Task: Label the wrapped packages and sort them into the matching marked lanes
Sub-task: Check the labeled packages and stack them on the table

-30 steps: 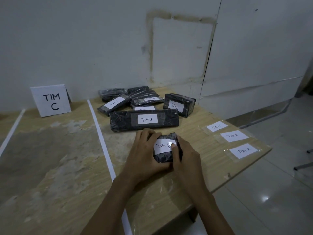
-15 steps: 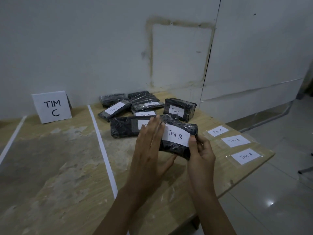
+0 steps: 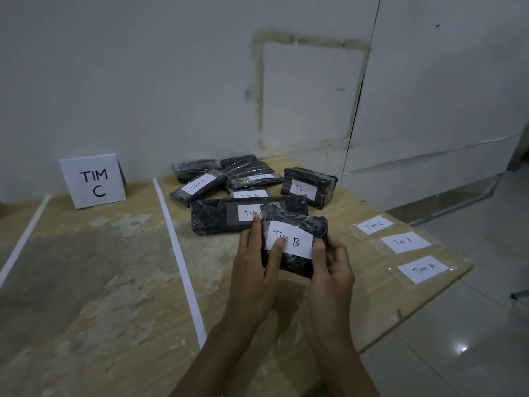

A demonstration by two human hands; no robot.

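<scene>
I hold a black wrapped package (image 3: 297, 224) above the table, its white label reading "Tim B" facing me. My left hand (image 3: 254, 270) grips its left end, thumb pressed on the label. My right hand (image 3: 332, 270) grips its right end. Behind it lies a long black package (image 3: 217, 216) labelled "Tim A", partly hidden by the held one. Further back sit several more labelled black packages, among them a "Tim C" box (image 3: 309, 187). A white "TIM C" sign (image 3: 93, 180) stands at the back of the lane to the left.
Three loose labels lie taped on the table's right corner: "Tim C" (image 3: 374, 224), "Tim A" (image 3: 405, 242), "Tim A" (image 3: 423, 269). White tape lines (image 3: 179, 259) mark the lanes on the wooden table (image 3: 86, 282). The table's right edge drops to a tiled floor.
The "Tim B" package has been lifted from the table and turned label-up toward me. My left hand went from flat beside it to gripping its left end.
</scene>
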